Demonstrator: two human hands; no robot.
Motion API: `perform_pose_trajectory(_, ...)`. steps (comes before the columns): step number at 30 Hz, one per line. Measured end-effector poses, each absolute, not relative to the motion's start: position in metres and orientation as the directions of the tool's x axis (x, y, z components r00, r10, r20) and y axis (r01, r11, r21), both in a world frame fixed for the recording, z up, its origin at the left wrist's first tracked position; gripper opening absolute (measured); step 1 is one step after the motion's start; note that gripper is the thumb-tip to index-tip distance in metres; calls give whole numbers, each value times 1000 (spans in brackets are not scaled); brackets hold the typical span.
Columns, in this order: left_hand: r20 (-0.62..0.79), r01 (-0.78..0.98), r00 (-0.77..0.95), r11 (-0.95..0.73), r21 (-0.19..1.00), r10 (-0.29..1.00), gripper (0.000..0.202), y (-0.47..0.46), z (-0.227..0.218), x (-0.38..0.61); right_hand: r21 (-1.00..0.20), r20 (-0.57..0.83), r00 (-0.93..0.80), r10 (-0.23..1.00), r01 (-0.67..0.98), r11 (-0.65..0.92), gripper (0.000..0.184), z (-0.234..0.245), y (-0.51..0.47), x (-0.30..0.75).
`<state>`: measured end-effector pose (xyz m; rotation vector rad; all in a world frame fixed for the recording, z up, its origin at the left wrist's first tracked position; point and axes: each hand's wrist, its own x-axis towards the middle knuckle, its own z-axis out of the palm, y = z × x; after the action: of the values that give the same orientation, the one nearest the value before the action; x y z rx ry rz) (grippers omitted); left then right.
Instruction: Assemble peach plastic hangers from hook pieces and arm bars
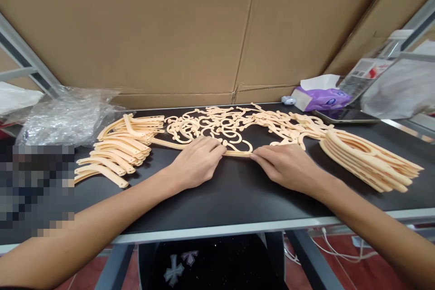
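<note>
My left hand (197,163) and my right hand (288,167) are both closed on a slim beige plastic hanger bar (237,154), held level above the black tabletop. Its left part runs out past my left hand. My fingertips cover parts of it, and a small hook (244,145) rises just behind it, perhaps joined to it; I cannot tell. Behind my hands lies a loose heap of beige hanger hooks (217,122). Curved hanger arms (115,152) are stacked to the left. On the right, several flat hanger pieces (367,161) lie in a neat overlapping pile.
Crumpled clear plastic bags (68,115) sit at the back left. A purple tissue pack (322,97) and a dark flat device (343,116) lie at the back right, beside a clear bottle (377,63). Tall cardboard (152,31) closes off the back. The table's metal edge (217,230) runs in front.
</note>
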<state>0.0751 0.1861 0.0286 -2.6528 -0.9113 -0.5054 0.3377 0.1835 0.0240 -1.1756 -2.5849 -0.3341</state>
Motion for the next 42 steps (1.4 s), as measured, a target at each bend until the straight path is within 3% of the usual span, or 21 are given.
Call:
perform_pose_trajectory(10, 583, 628, 705, -738, -247, 404, 34, 182, 28, 74, -158, 516, -417, 748, 812, 562, 36, 31, 190, 345)
perform_pose_trajectory(14, 592, 641, 694, -727, -248, 410, 33, 182, 27, 72, -282, 619, -273, 737, 798, 533, 32, 39, 189, 347)
perform_pose_trajectory(18, 631, 685, 646, -690, -233, 428, 29, 182, 26, 73, -312, 634, -252, 731, 782, 540, 32, 43, 187, 347)
perform_pose_trajectory(23, 723, 754, 569, -598, -270, 391, 34, 181, 29, 67, -313, 602, -295, 742, 768, 559, 34, 43, 187, 348)
perform_pose_trajectory(27, 787, 833, 473, -493, -252, 396, 26, 191, 36, 53, -296, 729, -250, 638, 724, 623, 32, 40, 191, 352)
perform_pose_trajectory(35, 709, 852, 483, -463, -244, 514, 21, 208, 36, 42, -161, 802, -305, 514, 718, 677, 29, 36, 194, 355)
perform_pose_trajectory(42, 673, 851, 501, -451, -269, 545, 23, 207, 35, 44, 42, 870, -280, 406, 863, 504, 8, 32, 204, 364)
